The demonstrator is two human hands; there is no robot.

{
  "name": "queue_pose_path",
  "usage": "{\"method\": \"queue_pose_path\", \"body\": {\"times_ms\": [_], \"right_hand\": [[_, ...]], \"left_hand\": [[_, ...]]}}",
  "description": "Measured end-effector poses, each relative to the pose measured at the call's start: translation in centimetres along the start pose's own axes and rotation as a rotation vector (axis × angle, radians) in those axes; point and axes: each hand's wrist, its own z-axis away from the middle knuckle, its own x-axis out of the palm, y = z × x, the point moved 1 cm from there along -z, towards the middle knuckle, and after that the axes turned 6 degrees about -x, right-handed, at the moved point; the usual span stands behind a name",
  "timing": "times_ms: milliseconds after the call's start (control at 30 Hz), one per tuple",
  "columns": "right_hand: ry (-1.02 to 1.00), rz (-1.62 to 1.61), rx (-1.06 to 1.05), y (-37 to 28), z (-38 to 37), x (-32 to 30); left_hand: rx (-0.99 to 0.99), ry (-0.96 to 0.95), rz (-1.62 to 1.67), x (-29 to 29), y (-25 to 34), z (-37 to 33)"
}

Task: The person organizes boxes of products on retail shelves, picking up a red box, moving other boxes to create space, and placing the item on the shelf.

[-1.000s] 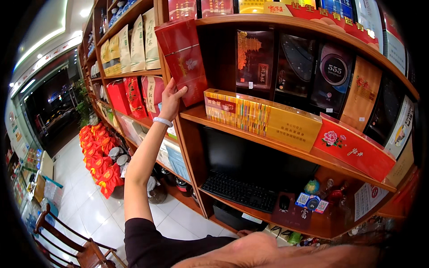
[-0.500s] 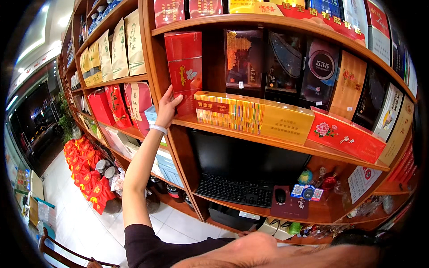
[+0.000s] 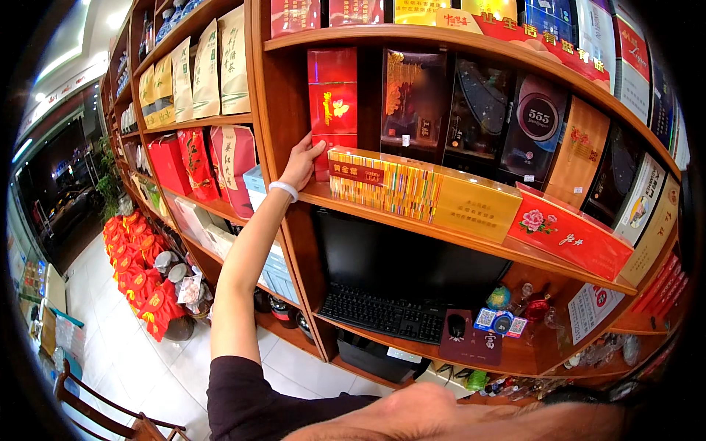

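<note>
Brown wooden shelving (image 3: 271, 95) is seen filling most of the view, curved by the lens, with white floor tiles (image 3: 95, 316) showing off to the left. Bundles wrapped in red cloth (image 3: 140, 264) are lined up on those tiles, and a wooden chair (image 3: 143, 428) is half caught at the bottom corner.

Now the main bit: a tall red box (image 3: 334, 103) is stood upright at the left end of the middle shelf (image 3: 412, 226), right by the side panel. It's being grasped low down by the left hand (image 3: 300, 165), thumb laid over the front face, fingers kept along the left side. How far they're wrapped round can't really be made out from here, tbh. A pale bracelet (image 3: 284, 192) is worn on that wrist, and a dark sleeve (image 3: 257, 397) is seen further down the arm.

Just beside the hand, a long gold box (image 3: 471, 206) is laid along the shelf's front, followed by a long red flowery box (image 3: 577, 239). Behind them, dark boxes (image 3: 478, 110) are stood in a row, with a brown box (image 3: 577, 151) mixed in.

One level down, a black monitor (image 3: 397, 253) and keyboard (image 3: 382, 312) are tucked in, plus a mouse (image 3: 456, 325) placed on a maroon mat (image 3: 485, 349).
</note>
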Motion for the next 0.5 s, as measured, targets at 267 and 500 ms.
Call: {"method": "queue_pose_path", "body": {"times_ms": [267,500], "right_hand": [[0.022,-0.035,0.07,0.4,1.0,-0.6],[-0.005,0.023,0.071,0.0,0.8,-0.6]], "left_hand": [[0.0,-0.046,0.056,-0.2,-0.8,-0.4],[0.017,-0.046,0.042,-0.4,-0.2,0.5]]}}
